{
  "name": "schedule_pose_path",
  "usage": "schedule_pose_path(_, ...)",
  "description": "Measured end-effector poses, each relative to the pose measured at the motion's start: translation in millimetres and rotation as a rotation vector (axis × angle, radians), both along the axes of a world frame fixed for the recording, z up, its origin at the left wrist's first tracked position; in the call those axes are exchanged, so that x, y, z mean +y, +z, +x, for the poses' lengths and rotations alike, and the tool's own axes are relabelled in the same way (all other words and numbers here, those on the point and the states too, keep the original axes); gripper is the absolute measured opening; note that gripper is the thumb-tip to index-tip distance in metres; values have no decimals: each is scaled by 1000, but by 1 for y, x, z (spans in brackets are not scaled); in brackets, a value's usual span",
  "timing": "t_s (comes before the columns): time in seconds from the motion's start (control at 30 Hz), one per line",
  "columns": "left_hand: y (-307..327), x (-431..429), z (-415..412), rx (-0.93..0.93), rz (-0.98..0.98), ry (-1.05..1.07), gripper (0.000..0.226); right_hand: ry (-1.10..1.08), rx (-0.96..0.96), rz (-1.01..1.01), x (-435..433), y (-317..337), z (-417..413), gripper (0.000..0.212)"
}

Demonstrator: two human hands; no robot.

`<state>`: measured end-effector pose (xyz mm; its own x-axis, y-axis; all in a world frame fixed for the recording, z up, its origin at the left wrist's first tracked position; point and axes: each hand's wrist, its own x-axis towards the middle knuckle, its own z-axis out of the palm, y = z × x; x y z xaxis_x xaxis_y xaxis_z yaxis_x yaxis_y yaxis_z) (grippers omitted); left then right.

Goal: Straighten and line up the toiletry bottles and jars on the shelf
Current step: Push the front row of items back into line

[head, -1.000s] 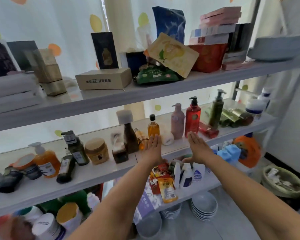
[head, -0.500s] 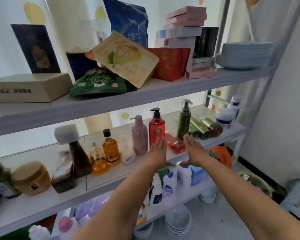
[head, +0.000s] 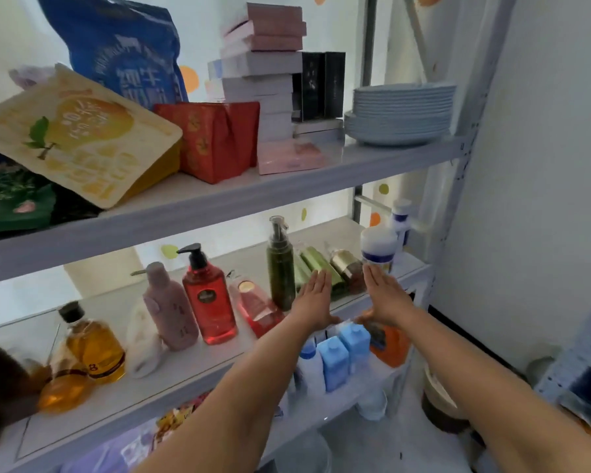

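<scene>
At the centre of the frame we see the left hand (head: 316, 300) and the right hand (head: 386, 297), both flat and holding nothing, over the front edge of the middle shelf (head: 191, 367). Just behind them, green tubes (head: 316, 262) and a gold-capped bottle (head: 347, 266) lie on their sides. A dark green pump bottle (head: 280, 268) stands upright to their left.

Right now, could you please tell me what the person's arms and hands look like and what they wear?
The left hand and right hand are bare: no gloves, and no rings that I can make out. The left forearm and right forearm are bare too, with no sleeve, watch or bracelet in view.
</scene>
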<state>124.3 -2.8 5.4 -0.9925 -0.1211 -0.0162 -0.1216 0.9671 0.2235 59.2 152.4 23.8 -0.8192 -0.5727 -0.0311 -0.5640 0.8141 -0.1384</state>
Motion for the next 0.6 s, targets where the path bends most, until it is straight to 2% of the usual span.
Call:
schedule_pose_path(0.3,-5,67,-96,-9,56,131,105,60,0,25,73,9,-115,127)
schedule_pose_path(0.6,3,64,-182,102,81,194,97,81,54,-49,71,38,-224,120)
